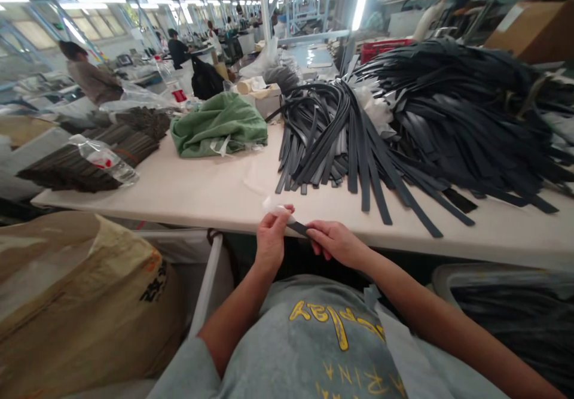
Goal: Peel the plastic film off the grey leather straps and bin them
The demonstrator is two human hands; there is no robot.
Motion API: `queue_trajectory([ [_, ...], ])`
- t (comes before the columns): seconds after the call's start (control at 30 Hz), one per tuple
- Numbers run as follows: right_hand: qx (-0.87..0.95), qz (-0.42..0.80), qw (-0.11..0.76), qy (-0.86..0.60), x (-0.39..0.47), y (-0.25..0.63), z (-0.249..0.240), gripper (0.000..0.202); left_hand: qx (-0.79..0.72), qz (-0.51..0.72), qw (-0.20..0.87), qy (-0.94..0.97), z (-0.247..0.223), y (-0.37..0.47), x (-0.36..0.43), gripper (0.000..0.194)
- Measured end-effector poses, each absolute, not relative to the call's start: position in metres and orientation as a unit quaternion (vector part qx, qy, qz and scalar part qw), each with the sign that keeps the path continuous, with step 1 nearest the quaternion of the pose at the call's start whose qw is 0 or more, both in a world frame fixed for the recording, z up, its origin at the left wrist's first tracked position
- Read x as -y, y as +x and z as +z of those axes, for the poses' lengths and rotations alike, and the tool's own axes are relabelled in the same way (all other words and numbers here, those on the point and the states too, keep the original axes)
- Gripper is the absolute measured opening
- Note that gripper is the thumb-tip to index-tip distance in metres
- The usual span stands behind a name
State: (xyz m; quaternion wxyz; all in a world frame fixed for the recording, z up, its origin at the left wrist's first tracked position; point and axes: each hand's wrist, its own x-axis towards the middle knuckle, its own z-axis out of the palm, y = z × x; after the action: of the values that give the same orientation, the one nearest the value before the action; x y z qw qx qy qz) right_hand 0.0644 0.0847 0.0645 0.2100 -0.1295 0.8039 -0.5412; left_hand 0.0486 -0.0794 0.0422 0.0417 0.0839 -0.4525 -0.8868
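Just over the table's front edge, a short dark strip (298,227) is stretched between my two hands. My left hand (271,234) pinches its left end together with a whitish, translucent piece (272,205) that sticks up past the fingertips. The fingers of my right hand (330,240) are closed around the strip's other end. Beyond my hands, a pile of dark flat strips (332,133) fans out on the pale tabletop (206,189), with loose ends pointing toward me.
A larger heap of dark strips (466,112) covers the table's right side. Green cloth (219,125), a plastic bottle (105,160) and brown bundles (67,163) lie left. A big tan sack (98,303) stands at lower left. People work in the background.
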Motion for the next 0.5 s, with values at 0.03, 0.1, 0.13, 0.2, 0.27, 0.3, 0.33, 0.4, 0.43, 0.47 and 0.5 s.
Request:
queue_trajectory([
  [0.03, -0.818, -0.525, 0.193, -0.131, -0.088, 0.066, 0.065, 0.025, 0.42, -0.899, 0.04, 0.118, 0.043, 0.045, 0.086, 0.017],
  [0.1, -0.843, -0.499, 0.153, -0.131, -0.095, 0.072, 0.066, 0.029, 0.343, -0.919, 0.001, 0.196, 0.045, 0.039, 0.095, 0.01],
  [0.13, -0.856, -0.484, 0.13, -0.131, -0.096, 0.075, 0.068, 0.031, 0.311, -0.923, -0.023, 0.227, 0.045, 0.037, 0.098, 0.008],
  [0.2, -0.876, -0.452, 0.089, -0.14, -0.096, 0.08, 0.072, 0.032, 0.272, -0.925, -0.059, 0.258, 0.045, 0.035, 0.099, 0.009],
  [0.27, -0.89, -0.426, 0.061, -0.154, -0.093, 0.083, 0.076, 0.031, 0.257, -0.929, -0.075, 0.256, 0.044, 0.037, 0.095, 0.009],
  [0.3, -0.895, -0.413, 0.051, -0.159, -0.091, 0.084, 0.077, 0.031, 0.254, -0.93, -0.078, 0.253, 0.044, 0.038, 0.092, 0.008],
  [0.33, -0.9, -0.403, 0.045, -0.161, -0.089, 0.084, 0.078, 0.03, 0.252, -0.931, -0.081, 0.252, 0.043, 0.039, 0.088, 0.008],
  [0.4, -0.909, -0.383, 0.041, -0.157, -0.086, 0.083, 0.077, 0.029, 0.253, -0.931, -0.088, 0.247, 0.042, 0.043, 0.082, 0.008],
  [0.43, -0.914, -0.373, 0.041, -0.155, -0.084, 0.082, 0.076, 0.029, 0.256, -0.931, -0.095, 0.243, 0.041, 0.046, 0.079, 0.008],
  [0.47, -0.918, -0.364, 0.041, -0.152, -0.082, 0.081, 0.074, 0.029, 0.259, -0.93, -0.104, 0.238, 0.04, 0.048, 0.076, 0.008],
  [0.5, -0.922, -0.354, 0.038, -0.15, -0.08, 0.079, 0.072, 0.028, 0.263, -0.929, -0.116, 0.234, 0.039, 0.051, 0.073, 0.007],
])
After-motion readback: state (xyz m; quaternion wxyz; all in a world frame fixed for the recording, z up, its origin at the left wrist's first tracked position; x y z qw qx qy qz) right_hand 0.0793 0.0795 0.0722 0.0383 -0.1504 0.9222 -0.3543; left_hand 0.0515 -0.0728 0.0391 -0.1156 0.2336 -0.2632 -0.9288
